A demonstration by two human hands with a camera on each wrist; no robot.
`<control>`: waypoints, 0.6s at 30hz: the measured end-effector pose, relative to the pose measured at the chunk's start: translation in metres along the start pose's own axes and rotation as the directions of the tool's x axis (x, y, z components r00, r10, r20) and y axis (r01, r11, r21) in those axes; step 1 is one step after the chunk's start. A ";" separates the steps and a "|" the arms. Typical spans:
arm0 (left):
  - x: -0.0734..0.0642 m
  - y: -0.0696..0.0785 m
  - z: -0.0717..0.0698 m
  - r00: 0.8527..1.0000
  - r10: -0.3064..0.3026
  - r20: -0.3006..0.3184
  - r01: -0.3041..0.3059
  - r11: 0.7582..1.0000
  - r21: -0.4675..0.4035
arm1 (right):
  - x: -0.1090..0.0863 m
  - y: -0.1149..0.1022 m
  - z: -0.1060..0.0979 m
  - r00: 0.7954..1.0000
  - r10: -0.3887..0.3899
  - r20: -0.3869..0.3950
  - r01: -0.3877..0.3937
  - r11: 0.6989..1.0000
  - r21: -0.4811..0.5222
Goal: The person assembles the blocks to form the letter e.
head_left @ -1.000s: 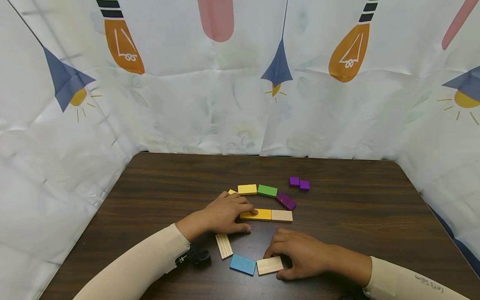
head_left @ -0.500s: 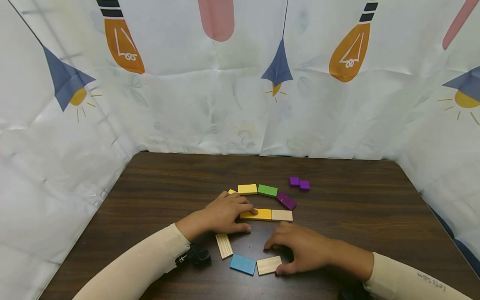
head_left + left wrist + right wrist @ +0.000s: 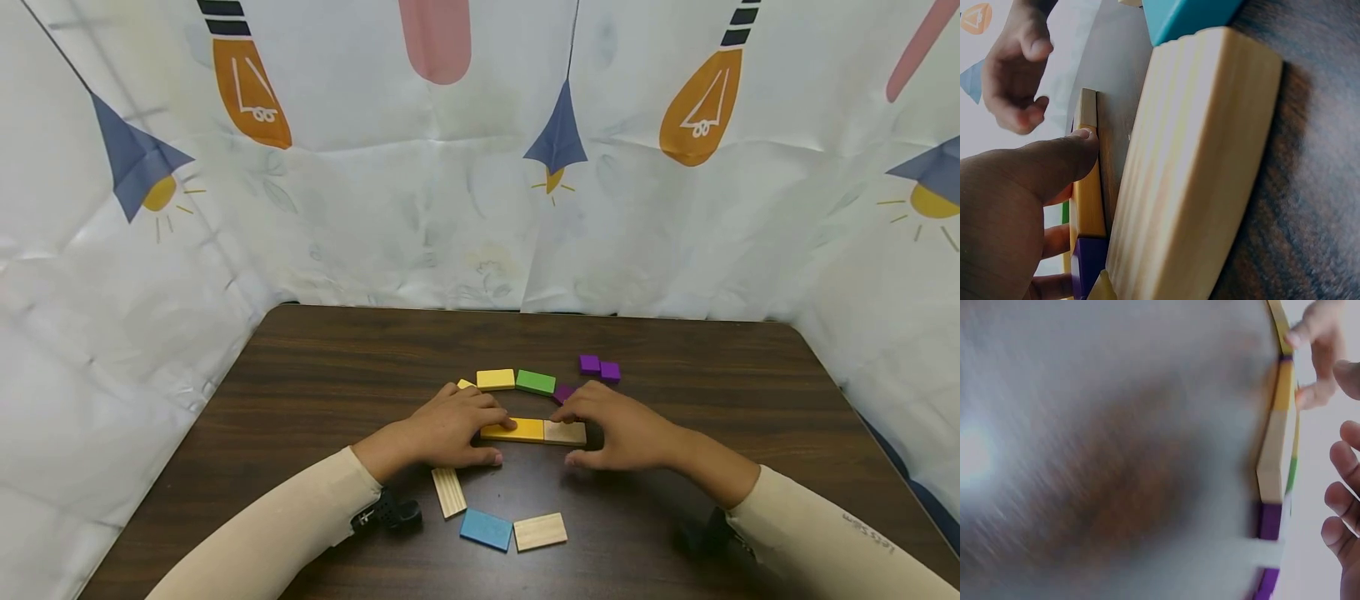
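Observation:
My left hand (image 3: 453, 425) rests over the left end of the middle row of blocks, index fingertip on an orange-yellow block (image 3: 522, 430). A purple block (image 3: 1089, 265) in that row shows beside this hand in the left wrist view. Abutting the orange-yellow block on the right is a pale wooden block (image 3: 564, 433). My right hand (image 3: 628, 427) hovers round its right end, thumb and fingers spread apart with nothing between them. Above the row, a yellow block (image 3: 495, 380), a green block (image 3: 536, 382) and a purple block (image 3: 564, 393), partly hidden by the right hand, form an arc.
Nearer the body, a striped wooden block (image 3: 449, 492), a blue block (image 3: 486, 530) and another wooden block (image 3: 540, 532) make a lower curve. Two small purple blocks (image 3: 599, 367) lie at the back right. A printed white cloth (image 3: 375, 217) hangs behind the dark table (image 3: 720, 383).
My right hand has let go of the lower wooden block and moved up to the right end of the middle row. The left hand has stayed in place.

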State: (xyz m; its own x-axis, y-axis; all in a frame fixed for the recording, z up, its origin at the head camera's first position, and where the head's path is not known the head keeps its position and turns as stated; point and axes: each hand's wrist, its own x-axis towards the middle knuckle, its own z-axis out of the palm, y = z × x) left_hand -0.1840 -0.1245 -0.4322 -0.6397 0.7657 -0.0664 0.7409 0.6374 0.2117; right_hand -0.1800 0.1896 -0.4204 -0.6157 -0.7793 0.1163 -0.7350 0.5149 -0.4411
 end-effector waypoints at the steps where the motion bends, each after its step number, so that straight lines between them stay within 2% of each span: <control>1: 0.000 0.000 0.000 1.000 -0.001 0.001 0.001 1.000 -0.001 | 0.001 0.003 -0.002 1.000 0.014 -0.005 -0.014 1.000 -0.004; 12: -0.001 0.001 0.000 1.000 0.003 -0.002 -0.003 1.000 0.002 | 0.011 0.038 -0.020 0.986 0.123 -0.113 -0.126 0.992 -0.020; 18: -0.001 0.002 0.000 1.000 0.008 -0.007 -0.008 1.000 0.002 | 0.014 0.058 -0.024 0.973 0.195 -0.121 -0.198 0.980 -0.011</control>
State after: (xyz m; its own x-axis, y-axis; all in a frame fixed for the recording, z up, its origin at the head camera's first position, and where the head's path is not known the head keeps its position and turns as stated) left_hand -0.1824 -0.1241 -0.4317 -0.6356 0.7699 -0.0575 0.7462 0.6318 0.2100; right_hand -0.2385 0.2169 -0.4227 -0.7773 -0.6145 0.1348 -0.6015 0.6630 -0.4458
